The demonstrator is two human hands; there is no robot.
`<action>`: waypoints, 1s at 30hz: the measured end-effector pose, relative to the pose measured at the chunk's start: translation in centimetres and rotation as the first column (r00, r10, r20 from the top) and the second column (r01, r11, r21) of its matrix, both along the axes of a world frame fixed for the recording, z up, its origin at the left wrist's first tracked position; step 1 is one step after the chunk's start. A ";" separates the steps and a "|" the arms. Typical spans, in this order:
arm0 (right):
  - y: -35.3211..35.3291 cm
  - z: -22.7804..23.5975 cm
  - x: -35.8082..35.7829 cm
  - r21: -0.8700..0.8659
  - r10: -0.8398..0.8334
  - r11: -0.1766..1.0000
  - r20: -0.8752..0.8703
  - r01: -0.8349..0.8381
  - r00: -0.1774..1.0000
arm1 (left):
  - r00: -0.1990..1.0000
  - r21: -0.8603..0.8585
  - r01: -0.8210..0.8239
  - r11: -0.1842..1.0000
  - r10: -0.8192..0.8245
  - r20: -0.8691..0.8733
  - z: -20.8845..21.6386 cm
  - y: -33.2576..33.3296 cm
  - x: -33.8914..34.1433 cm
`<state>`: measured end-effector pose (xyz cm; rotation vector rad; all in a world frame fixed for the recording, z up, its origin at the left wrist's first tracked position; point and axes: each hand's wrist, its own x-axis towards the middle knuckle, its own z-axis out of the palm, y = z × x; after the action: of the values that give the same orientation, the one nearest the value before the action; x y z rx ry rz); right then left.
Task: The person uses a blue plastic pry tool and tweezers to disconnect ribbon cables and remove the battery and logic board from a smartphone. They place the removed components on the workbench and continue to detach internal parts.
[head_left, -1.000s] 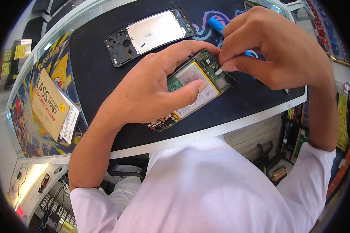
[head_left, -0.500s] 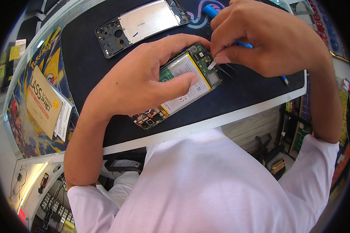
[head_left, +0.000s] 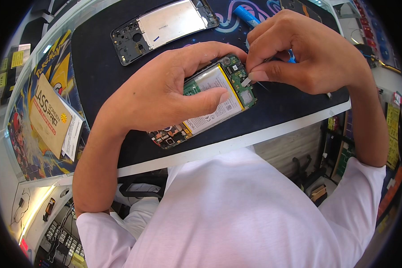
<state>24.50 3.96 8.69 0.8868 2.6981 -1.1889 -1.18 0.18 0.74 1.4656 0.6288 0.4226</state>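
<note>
My left hand is wrapped round the edges of an opened smartphone, its thumb lying over the pale battery. Green circuit board shows beyond the battery, and copper-coloured parts show at the phone's near left end. My right hand is closed in a pinch at the far right end, thumb and forefinger on a small whitish strip against the board. A thin pointed tip shows just below those fingers; what it belongs to is hidden. Partly behind the right hand lies a blue tube-shaped item.
A detached phone frame with a silvery plate lies at the back of the dark mat. Leftward, a tan paper packet rests on a colourful printed sheet. The table's white front edge runs close to my body.
My right hand has come slightly down and nearer to me, still pinching the whitish strip. The phone has shifted a little to the right; my left hand keeps its hold.
</note>
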 end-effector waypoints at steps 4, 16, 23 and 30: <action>-0.2 0.1 -0.1 -0.018 -0.024 1.000 0.010 0.024 1.000 | 1.000 0.051 0.006 0.999 -0.005 -0.026 0.0 0.1 0.0; -0.5 0.2 -0.1 0.006 -0.027 1.000 0.010 0.027 1.000 | 0.998 0.014 -0.001 1.000 0.002 -0.062 0.4 0.1 0.0; -0.5 0.2 0.0 0.001 -0.031 1.000 0.053 0.031 0.998 | 0.995 0.064 0.014 0.998 -0.007 -0.096 0.4 0.2 0.1; -0.5 -0.1 -0.3 -0.053 -0.050 0.997 0.012 0.051 0.999 | 0.993 0.056 0.024 0.998 -0.017 -0.115 0.4 0.2 0.0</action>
<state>24.24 3.45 8.55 0.9564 2.6374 -1.2555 -1.16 0.36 1.16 1.5577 0.6966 0.3448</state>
